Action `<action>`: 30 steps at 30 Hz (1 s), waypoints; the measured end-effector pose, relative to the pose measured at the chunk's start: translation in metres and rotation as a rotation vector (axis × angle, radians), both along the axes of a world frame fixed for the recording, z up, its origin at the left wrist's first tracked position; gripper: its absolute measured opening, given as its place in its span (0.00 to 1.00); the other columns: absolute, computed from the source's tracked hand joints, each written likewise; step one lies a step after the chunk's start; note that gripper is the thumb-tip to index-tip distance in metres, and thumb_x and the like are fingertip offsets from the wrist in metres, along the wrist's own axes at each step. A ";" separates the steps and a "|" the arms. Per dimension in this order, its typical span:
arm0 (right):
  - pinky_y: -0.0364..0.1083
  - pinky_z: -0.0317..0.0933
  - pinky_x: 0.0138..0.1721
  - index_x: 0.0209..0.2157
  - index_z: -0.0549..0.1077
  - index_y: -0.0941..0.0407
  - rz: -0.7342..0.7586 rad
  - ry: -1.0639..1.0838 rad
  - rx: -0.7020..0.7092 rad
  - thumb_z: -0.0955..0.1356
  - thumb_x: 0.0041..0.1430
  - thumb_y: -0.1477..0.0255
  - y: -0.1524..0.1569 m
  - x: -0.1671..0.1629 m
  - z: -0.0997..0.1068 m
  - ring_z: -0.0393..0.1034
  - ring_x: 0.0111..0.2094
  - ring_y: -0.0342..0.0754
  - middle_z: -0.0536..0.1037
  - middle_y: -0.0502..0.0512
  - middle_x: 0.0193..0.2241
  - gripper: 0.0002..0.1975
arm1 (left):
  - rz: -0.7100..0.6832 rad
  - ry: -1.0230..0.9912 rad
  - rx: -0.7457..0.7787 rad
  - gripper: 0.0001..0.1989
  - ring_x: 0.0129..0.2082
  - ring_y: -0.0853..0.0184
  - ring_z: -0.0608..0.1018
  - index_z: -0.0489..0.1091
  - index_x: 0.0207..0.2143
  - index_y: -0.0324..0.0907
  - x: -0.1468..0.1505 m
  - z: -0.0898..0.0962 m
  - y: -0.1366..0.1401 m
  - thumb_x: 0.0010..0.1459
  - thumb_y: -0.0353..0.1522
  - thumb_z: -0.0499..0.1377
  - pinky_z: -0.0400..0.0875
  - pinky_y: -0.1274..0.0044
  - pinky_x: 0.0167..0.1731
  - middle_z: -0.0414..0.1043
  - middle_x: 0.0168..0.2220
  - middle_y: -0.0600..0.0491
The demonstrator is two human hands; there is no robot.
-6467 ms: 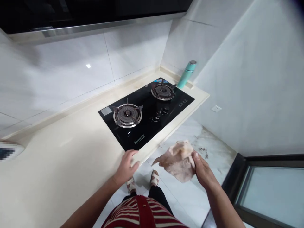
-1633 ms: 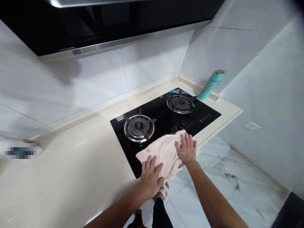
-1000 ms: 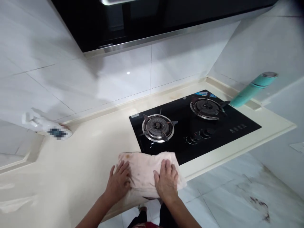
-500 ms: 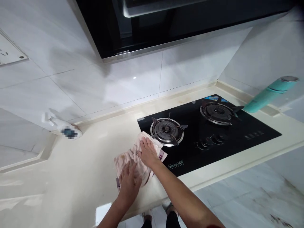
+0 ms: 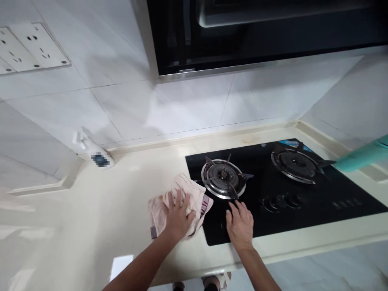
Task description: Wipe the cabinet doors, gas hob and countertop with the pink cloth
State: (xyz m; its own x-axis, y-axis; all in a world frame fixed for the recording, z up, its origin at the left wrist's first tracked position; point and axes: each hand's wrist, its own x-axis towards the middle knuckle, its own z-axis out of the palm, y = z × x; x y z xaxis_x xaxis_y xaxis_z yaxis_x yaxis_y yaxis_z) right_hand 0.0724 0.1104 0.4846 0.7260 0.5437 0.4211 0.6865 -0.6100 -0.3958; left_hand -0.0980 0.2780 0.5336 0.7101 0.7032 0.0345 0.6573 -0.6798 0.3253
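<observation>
My left hand (image 5: pixel 176 216) lies with spread fingers on a crumpled pink cloth (image 5: pixel 190 188). The cloth rests on the pale countertop (image 5: pixel 127 210), and its right edge overlaps the left side of the black gas stove (image 5: pixel 218 230). To the right, my right hand (image 5: pixel 241 222) is over the stove's front left part, fingers extended and nothing in it. Its fingertips are just in front of the left burner (image 5: pixel 223 178); whether they touch the glass I cannot tell.
A white spray bottle (image 5: pixel 98 155) stands by the back wall on the left. The right burner (image 5: pixel 294 163) and control knobs (image 5: pixel 280 202) lie farther right, with a teal cylinder (image 5: pixel 360 155) beside them. A black range hood (image 5: pixel 257 44) overhangs the stove. Wall sockets (image 5: pixel 45 48) are at upper left.
My right hand has left the cloth and moved right onto the stove area. My left hand has shifted up toward the cloth's middle. The view has turned slightly left.
</observation>
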 end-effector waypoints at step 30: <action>0.66 0.54 0.59 0.55 0.70 0.63 -0.112 -0.111 -0.206 0.50 0.68 0.53 -0.002 0.003 0.002 0.59 0.62 0.66 0.69 0.72 0.56 0.34 | -0.143 0.032 -0.033 0.24 0.71 0.48 0.46 0.67 0.60 0.56 0.198 0.011 0.203 0.64 0.48 0.50 0.38 0.53 0.66 0.48 0.72 0.57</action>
